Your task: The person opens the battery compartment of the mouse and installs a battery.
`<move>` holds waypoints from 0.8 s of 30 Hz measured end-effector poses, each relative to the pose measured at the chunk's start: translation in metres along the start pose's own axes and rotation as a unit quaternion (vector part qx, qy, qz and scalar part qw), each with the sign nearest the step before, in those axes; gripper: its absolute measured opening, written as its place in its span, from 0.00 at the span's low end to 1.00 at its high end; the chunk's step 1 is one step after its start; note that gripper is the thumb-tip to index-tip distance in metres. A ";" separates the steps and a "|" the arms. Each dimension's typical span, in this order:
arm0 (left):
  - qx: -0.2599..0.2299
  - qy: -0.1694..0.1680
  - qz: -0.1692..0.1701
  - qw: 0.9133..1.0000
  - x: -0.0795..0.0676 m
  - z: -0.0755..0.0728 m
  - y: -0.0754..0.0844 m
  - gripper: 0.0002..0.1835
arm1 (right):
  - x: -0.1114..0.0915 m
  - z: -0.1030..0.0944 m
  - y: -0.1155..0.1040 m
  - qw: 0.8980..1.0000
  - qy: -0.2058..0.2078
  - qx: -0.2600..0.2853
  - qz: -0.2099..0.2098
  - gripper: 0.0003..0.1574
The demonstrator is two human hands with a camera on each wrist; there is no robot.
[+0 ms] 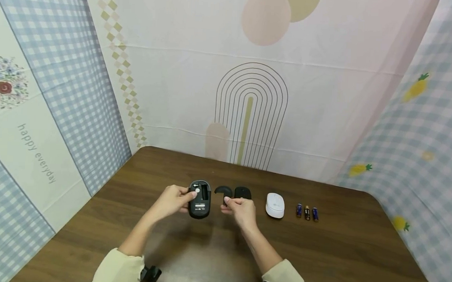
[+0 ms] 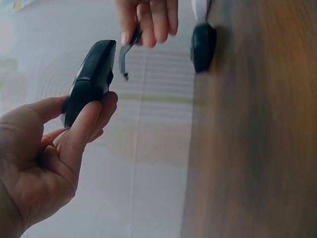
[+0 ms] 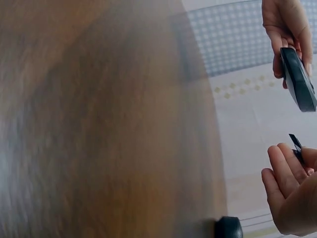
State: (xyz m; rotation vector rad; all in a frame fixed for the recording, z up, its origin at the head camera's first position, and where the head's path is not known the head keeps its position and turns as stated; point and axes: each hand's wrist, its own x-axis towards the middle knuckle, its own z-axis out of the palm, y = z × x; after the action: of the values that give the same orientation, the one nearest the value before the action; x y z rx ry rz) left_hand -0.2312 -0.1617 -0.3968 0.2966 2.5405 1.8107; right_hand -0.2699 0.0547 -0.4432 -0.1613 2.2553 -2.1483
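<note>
My left hand grips a black computer mouse by its side, thumb on the underside, above the table. The underside faces the head camera and shows an uncovered battery slot, a pale round spot and a label. Just to the right, my right hand pinches a thin, curved black cover between thumb and fingers. In the left wrist view the cover hangs edge-on beside the mouse, a small gap between them. Both hands also appear in the right wrist view, with the mouse tilted.
Behind my right hand a second black mouse lies on the brown wooden table. Farther right are a white mouse and three small batteries in a row. A patterned cloth hangs behind the table's back edge.
</note>
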 end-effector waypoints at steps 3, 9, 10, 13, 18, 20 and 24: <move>0.011 0.005 -0.012 1.000 -0.007 -0.011 -0.005 0.20 | 0.002 0.006 0.006 1.000 -0.012 0.001 0.027 0.18; 0.020 0.013 -0.035 0.999 -0.013 -0.022 -0.028 0.19 | 0.002 0.013 0.017 0.998 -0.007 -0.026 0.064 0.19; 0.017 0.014 -0.037 0.999 -0.011 -0.023 -0.037 0.19 | 0.001 0.014 0.020 0.997 -0.005 -0.029 0.069 0.19; 0.012 0.021 -0.050 0.998 -0.013 -0.026 -0.046 0.20 | 0.000 0.016 0.026 0.996 0.000 -0.048 0.077 0.18; 0.004 0.025 -0.058 0.998 -0.015 -0.032 -0.055 0.21 | 0.001 0.016 0.032 0.991 0.010 -0.106 0.087 0.17; 0.002 0.026 -0.059 0.998 -0.016 -0.034 -0.057 0.21 | 0.002 0.017 0.033 0.988 0.013 -0.123 0.097 0.16; 0.000 0.026 -0.061 0.998 -0.016 -0.036 -0.059 0.20 | 0.003 0.019 0.036 0.985 0.012 -0.132 0.114 0.15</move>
State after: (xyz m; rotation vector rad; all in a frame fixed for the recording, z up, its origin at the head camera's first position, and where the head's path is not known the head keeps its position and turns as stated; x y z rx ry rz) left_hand -0.2287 -0.2161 -0.4415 0.0913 2.5314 1.7966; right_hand -0.2735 0.0369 -0.4795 0.1131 2.4284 -1.7463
